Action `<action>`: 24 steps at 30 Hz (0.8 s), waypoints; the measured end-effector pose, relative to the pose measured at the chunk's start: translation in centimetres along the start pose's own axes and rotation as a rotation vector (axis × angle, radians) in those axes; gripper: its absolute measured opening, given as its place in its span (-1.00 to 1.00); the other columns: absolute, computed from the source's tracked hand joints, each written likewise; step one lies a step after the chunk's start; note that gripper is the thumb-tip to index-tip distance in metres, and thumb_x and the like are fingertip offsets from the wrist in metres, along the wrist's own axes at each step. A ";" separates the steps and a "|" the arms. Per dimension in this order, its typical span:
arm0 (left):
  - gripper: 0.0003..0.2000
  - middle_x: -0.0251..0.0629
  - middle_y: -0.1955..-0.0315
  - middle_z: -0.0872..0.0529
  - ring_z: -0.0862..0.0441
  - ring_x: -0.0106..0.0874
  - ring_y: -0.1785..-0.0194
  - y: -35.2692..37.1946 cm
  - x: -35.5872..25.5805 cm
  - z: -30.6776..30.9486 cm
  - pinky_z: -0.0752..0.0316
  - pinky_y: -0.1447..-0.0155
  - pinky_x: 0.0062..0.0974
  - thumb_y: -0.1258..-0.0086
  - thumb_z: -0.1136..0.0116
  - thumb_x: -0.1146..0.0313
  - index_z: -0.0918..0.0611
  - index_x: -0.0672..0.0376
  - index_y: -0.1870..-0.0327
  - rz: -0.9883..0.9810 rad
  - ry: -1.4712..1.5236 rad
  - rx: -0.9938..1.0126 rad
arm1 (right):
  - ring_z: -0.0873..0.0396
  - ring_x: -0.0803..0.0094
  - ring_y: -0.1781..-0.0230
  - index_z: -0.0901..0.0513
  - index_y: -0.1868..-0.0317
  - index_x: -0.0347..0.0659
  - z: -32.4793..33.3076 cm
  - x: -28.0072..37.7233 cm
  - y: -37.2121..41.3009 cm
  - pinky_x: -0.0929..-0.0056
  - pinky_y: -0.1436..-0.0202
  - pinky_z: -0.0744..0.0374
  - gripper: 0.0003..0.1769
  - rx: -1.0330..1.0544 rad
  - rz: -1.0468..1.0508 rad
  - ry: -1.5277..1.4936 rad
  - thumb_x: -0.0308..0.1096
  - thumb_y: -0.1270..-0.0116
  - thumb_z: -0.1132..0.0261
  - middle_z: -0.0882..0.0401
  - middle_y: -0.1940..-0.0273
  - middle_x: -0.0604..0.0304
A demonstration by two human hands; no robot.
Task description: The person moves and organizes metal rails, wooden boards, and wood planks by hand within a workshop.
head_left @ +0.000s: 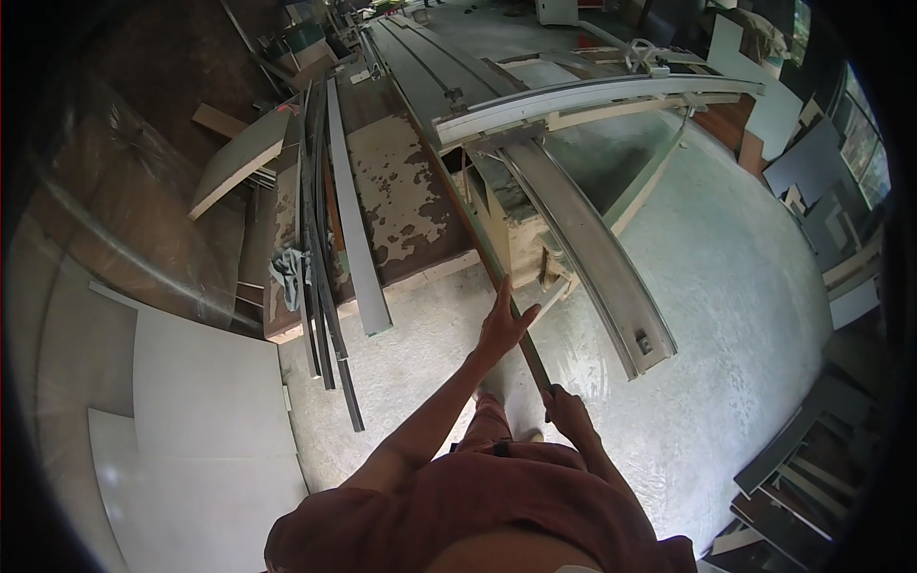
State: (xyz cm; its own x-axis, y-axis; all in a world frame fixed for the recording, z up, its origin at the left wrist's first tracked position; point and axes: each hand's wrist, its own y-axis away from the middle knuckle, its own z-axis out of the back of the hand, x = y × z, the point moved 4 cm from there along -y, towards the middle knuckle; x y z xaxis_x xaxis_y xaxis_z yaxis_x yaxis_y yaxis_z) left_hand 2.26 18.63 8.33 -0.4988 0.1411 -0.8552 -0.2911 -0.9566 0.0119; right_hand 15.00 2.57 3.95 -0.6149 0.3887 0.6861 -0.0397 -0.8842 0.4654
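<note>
A long, narrow dark strip (533, 361) runs from near my body up along the edge of the machine table (420, 72). My left hand (501, 325) rests against the strip partway along, its thumb and fingers spread apart. Closer to my body, my right hand (568, 415) is closed around the strip's near end. To the right of the strip, a metal sliding rail (597, 258) extends toward me from under a long curved-looking fence (592, 98).
Left of the machine, a worn workbench (396, 191) carries long dark bars (320, 239), a pale strip (351, 210) and a grey cloth (288, 277). Large white panels (210, 382) stand at the left. Board offcuts (793, 487) lie at the lower right.
</note>
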 end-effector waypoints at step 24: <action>-0.10 0.12 -0.23 -0.18 -0.21 -0.04 -0.26 -5.2 0.0 1.0 -0.25 -0.22 -0.27 -0.15 -0.02 -0.20 0.05 0.25 -0.32 -0.026 -0.224 -0.018 | -0.57 0.02 0.43 -0.46 0.23 -0.29 0.3 1.6 -5.2 0.13 0.30 -0.50 -0.62 0.056 0.033 -0.064 -0.09 -0.33 0.03 -0.57 0.54 -0.06</action>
State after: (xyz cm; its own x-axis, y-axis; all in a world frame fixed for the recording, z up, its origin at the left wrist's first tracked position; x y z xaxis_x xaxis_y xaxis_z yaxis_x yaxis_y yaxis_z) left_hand 2.96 23.87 8.78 -0.6606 0.2166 -0.7188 -0.2922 -0.9562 -0.0196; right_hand 14.48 7.89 2.74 -0.5634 0.3773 0.7350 0.0247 -0.8816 0.4714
